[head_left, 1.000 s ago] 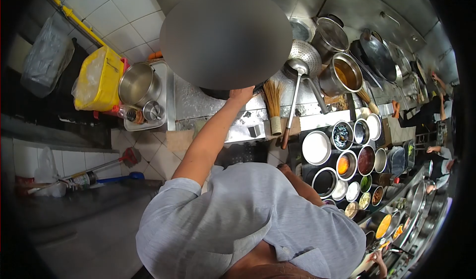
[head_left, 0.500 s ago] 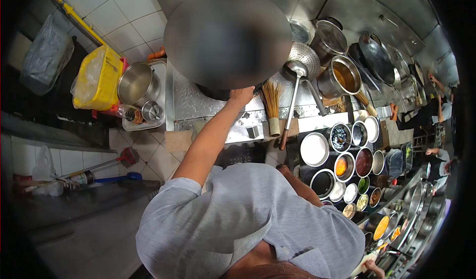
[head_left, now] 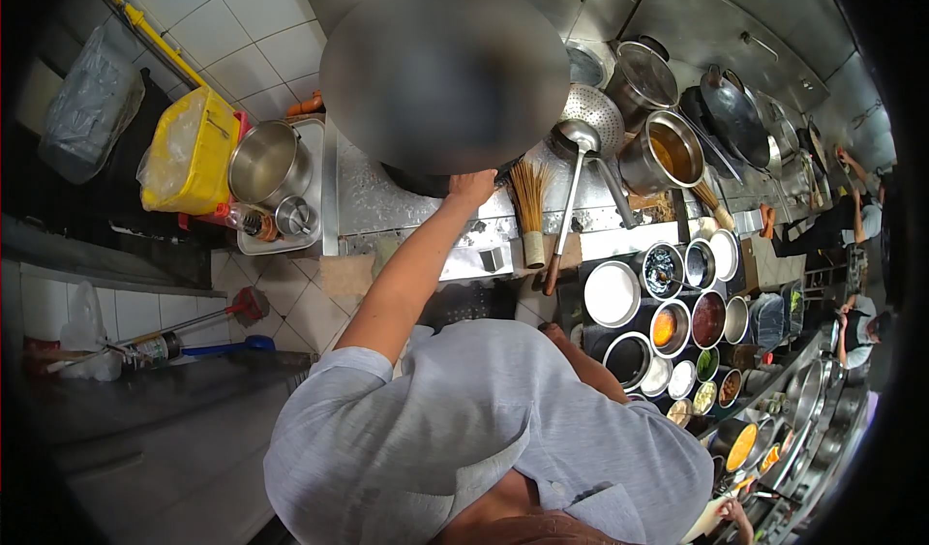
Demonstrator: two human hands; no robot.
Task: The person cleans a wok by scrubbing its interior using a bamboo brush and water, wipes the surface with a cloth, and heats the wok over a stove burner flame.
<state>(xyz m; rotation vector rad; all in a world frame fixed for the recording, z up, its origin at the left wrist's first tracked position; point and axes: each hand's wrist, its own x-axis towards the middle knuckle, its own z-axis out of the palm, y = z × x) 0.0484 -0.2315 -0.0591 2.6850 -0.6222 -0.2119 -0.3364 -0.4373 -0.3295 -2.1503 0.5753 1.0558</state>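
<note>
My left hand (head_left: 471,188) reaches forward with closed fingers at the near edge of a dark wok (head_left: 411,179). A round blurred patch hides most of that wok and part of the fingers. Just right of this hand, a bamboo brush (head_left: 530,211) lies on the metal cooktop (head_left: 363,206). Beside the brush is a long-handled ladle (head_left: 573,182), its bowl near a perforated strainer (head_left: 598,114). My right hand (head_left: 553,331) is low by my waist, mostly behind the shirt, so its fingers do not show.
Pots of sauces and ingredients (head_left: 613,293) crowd the right side. A pot of brown liquid (head_left: 668,153) stands behind them. At left are a steel pot (head_left: 268,163) on a tray and a yellow bin (head_left: 189,153). Co-workers (head_left: 856,327) work at far right.
My left hand stays at the wok. At far right, a co-worker by the counter and another person's hand lower down have shifted slightly.
</note>
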